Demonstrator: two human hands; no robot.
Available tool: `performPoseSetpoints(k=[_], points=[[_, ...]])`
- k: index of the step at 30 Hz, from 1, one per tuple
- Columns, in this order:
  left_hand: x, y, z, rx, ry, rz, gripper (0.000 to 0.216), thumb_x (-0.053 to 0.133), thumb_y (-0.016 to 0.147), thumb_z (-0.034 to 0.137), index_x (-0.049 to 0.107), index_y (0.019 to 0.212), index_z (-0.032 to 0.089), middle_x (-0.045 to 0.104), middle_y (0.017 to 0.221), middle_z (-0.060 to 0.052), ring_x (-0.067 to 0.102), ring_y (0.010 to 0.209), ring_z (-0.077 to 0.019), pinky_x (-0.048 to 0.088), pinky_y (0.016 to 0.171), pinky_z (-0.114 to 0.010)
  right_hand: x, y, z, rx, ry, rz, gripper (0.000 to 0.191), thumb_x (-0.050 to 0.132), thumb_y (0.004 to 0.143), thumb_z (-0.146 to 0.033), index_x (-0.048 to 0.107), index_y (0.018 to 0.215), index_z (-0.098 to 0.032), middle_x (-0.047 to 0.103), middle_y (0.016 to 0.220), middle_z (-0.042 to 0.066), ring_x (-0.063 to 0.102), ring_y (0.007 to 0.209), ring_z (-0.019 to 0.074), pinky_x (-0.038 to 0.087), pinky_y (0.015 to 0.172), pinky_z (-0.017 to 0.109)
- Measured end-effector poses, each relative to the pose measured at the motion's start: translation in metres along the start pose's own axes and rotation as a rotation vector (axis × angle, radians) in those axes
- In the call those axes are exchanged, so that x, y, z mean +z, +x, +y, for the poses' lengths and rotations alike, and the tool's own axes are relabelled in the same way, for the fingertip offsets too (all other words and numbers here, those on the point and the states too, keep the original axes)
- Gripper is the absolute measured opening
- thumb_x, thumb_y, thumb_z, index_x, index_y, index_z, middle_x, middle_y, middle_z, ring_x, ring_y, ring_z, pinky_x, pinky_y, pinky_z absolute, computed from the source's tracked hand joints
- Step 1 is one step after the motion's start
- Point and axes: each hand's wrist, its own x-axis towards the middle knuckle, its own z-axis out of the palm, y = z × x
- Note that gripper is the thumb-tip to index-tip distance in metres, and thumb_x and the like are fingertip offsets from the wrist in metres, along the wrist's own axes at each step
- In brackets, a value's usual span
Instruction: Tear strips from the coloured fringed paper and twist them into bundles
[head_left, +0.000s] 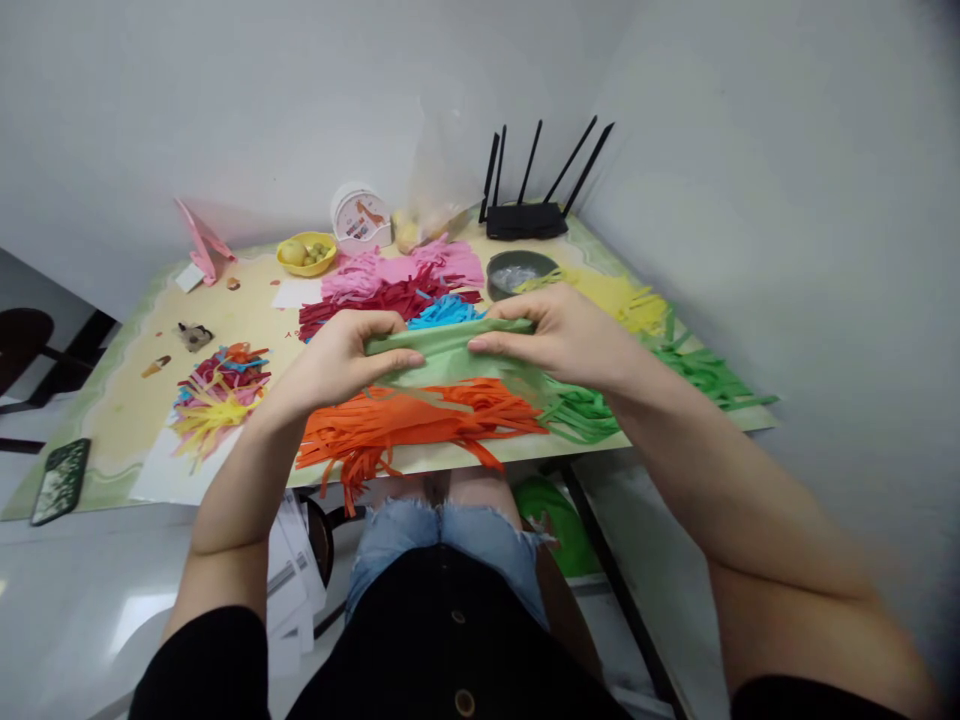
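Observation:
A folded sheet of light green tissue paper [450, 352] is stretched between my two hands above the table. My left hand [360, 350] pinches its left end between thumb and fingers. On the other end, my right hand [551, 335] grips it the same way. Orange fringed tissue paper [420, 415] lies below the sheet at the table's front edge. Just behind my hands are blue fringed paper [448, 311] and dark red fringed paper [367, 302]. Green fringed paper [585, 412] spreads to the right, partly behind my right forearm.
Pink fringes [405, 268] and yellow fringes [611, 295] lie farther back. A black router [527, 221], a dark round bowl [517, 272], a yellow fruit dish [307, 258] and a white tub [361, 220] stand behind. At left are a multicoloured tassel bundle [221, 400] and a phone [61, 482].

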Motion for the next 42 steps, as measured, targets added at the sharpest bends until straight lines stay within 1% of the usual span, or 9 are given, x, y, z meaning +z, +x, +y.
performPoseSetpoints(k=[3, 7, 13, 24, 32, 35, 37, 39, 42], points=[[0.000, 0.000, 0.001, 0.003, -0.033, 0.005, 0.028, 0.069, 0.083, 0.037, 0.058, 0.068, 0.016, 0.051, 0.059, 0.004, 0.045, 0.052, -0.0080, 0.038, 0.049, -0.020, -0.001, -0.001, -0.001, -0.008, 0.002, 0.005, 0.039, 0.067, 0.086, -0.047, 0.060, 0.060, -0.019, 0.049, 0.054, -0.004, 0.043, 0.052, 0.0097, 0.033, 0.052, 0.025], [0.001, -0.002, 0.000, -0.012, -0.097, 0.028, 0.027, 0.068, 0.084, 0.039, 0.057, 0.073, 0.017, 0.058, 0.062, 0.002, 0.055, 0.054, -0.0103, 0.044, 0.050, -0.020, 0.002, -0.005, -0.002, -0.002, 0.067, 0.037, 0.027, 0.069, 0.085, -0.043, 0.068, 0.074, -0.019, 0.064, 0.067, -0.001, 0.055, 0.060, 0.0130, 0.043, 0.058, 0.026], [0.004, -0.015, -0.005, -0.018, -0.287, 0.056, 0.026, 0.066, 0.086, 0.035, 0.073, 0.105, 0.019, 0.073, 0.082, -0.003, 0.065, 0.058, -0.0134, 0.055, 0.057, -0.026, 0.014, -0.019, 0.003, -0.047, 0.216, 0.195, 0.017, 0.069, 0.086, -0.037, 0.076, 0.091, -0.022, 0.074, 0.088, 0.004, 0.067, 0.077, 0.0179, 0.053, 0.071, 0.030], [0.010, -0.024, -0.016, 0.075, -0.544, 0.050, 0.021, 0.065, 0.078, 0.013, 0.083, 0.084, 0.023, 0.071, 0.079, -0.006, 0.065, 0.063, -0.0140, 0.056, 0.061, -0.030, 0.023, -0.026, 0.011, -0.241, 0.401, 0.182, 0.016, 0.067, 0.087, -0.023, 0.076, 0.074, -0.021, 0.073, 0.075, 0.002, 0.066, 0.068, 0.0135, 0.052, 0.067, 0.025], [0.012, -0.024, -0.018, 0.131, -0.421, 0.068, 0.023, 0.067, 0.085, 0.038, 0.076, 0.084, 0.017, 0.071, 0.083, -0.008, 0.067, 0.072, -0.0172, 0.055, 0.066, -0.029, 0.025, -0.026, 0.013, -0.166, 0.435, 0.150, 0.023, 0.060, 0.090, -0.033, 0.076, 0.082, -0.018, 0.072, 0.082, 0.006, 0.065, 0.069, 0.0161, 0.052, 0.063, 0.028], [0.017, -0.023, -0.013, 0.069, -0.289, 0.161, 0.028, 0.074, 0.083, 0.043, 0.067, 0.080, 0.016, 0.069, 0.075, -0.004, 0.065, 0.067, -0.0147, 0.051, 0.062, -0.024, 0.027, -0.026, 0.011, -0.173, 0.369, 0.182, 0.026, 0.062, 0.090, -0.039, 0.073, 0.080, -0.018, 0.072, 0.080, 0.006, 0.065, 0.071, 0.0173, 0.052, 0.067, 0.029], [0.020, -0.022, -0.011, 0.067, -0.204, 0.232, 0.031, 0.077, 0.080, 0.043, 0.065, 0.090, 0.016, 0.070, 0.081, -0.004, 0.065, 0.070, -0.0143, 0.051, 0.063, -0.023, 0.028, -0.028, 0.008, -0.157, 0.244, 0.236, 0.020, 0.068, 0.087, -0.035, 0.070, 0.076, -0.018, 0.071, 0.077, 0.003, 0.065, 0.070, 0.0162, 0.052, 0.069, 0.029], [0.022, -0.022, -0.011, 0.098, -0.095, 0.275, 0.036, 0.077, 0.081, 0.040, 0.065, 0.106, 0.017, 0.072, 0.095, -0.005, 0.066, 0.078, -0.0150, 0.051, 0.069, -0.024, 0.029, -0.030, 0.003, -0.144, 0.120, 0.295, 0.010, 0.070, 0.086, -0.029, 0.071, 0.085, -0.019, 0.074, 0.085, 0.004, 0.068, 0.076, 0.0172, 0.053, 0.075, 0.029], [0.025, -0.022, -0.011, 0.105, 0.069, 0.265, 0.028, 0.072, 0.086, 0.034, 0.068, 0.107, 0.018, 0.073, 0.095, -0.003, 0.065, 0.078, -0.0138, 0.048, 0.071, -0.024, 0.031, -0.033, -0.001, -0.102, -0.017, 0.344, 0.024, 0.069, 0.086, -0.025, 0.071, 0.110, -0.020, 0.075, 0.108, 0.007, 0.071, 0.092, 0.0211, 0.054, 0.083, 0.032]])
